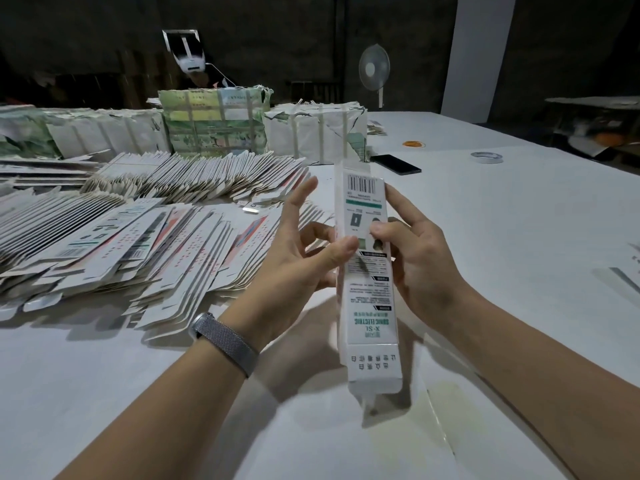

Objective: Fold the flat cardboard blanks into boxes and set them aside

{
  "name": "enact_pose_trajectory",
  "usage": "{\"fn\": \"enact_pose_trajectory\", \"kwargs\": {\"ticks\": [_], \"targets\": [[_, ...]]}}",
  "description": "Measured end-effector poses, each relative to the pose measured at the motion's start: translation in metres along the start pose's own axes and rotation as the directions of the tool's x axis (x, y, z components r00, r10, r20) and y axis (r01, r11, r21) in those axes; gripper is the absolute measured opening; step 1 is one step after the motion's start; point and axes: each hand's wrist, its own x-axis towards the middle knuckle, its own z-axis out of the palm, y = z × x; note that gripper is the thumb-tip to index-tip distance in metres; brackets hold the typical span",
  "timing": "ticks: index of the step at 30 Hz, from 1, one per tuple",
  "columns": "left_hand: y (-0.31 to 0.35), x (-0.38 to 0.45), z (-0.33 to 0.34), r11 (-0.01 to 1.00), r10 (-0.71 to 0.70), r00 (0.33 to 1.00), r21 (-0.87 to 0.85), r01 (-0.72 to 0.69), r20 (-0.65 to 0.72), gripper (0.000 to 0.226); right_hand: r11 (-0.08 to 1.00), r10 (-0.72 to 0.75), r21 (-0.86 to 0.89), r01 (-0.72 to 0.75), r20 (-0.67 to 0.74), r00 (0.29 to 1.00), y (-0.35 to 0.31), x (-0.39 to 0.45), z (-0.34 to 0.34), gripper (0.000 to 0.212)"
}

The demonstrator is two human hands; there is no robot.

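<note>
A long narrow white printed carton (367, 299) stands nearly upright in the air above the white table (519, 209), barcode end up and its bottom flaps hanging loose. My right hand (412, 258) grips it from the right, thumb across its printed face and fingers behind. My left hand (301, 251) is at its left edge, thumb tip pressing the front, index finger raised and straight. To the left lies a wide heap of flat blanks (138, 244), fanned in overlapping rows.
Strapped bundles of blanks (213, 119) stand along the far side, where another person leans over them. A black phone (395, 164), a tape roll (486, 156) and orange rubber bands (414, 144) lie on the right half. A fan (374, 69) stands behind.
</note>
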Motion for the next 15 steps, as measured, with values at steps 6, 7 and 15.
{"fn": "enact_pose_trajectory", "kwargs": {"ticks": [6, 7, 15], "targets": [[0.0030, 0.0009, 0.0014, 0.996, 0.023, 0.996, 0.092, -0.015, -0.084, 0.051, 0.992, -0.006, -0.129, 0.009, 0.025, 1.000, 0.0015, -0.0050, 0.0074, 0.055], [0.0032, 0.0007, 0.0007, 0.994, 0.029, 0.996, 0.107, -0.019, -0.090, 0.050, 0.991, -0.002, -0.131, 0.006, 0.029, 1.000, 0.0012, -0.0057, 0.0085, 0.054], [0.0017, -0.0001, 0.0040, 0.999, -0.020, 0.998, 0.027, 0.022, -0.058, 0.044, 0.992, 0.027, -0.127, -0.027, -0.006, 1.000, -0.0015, -0.0078, 0.0077, 0.045]]}}
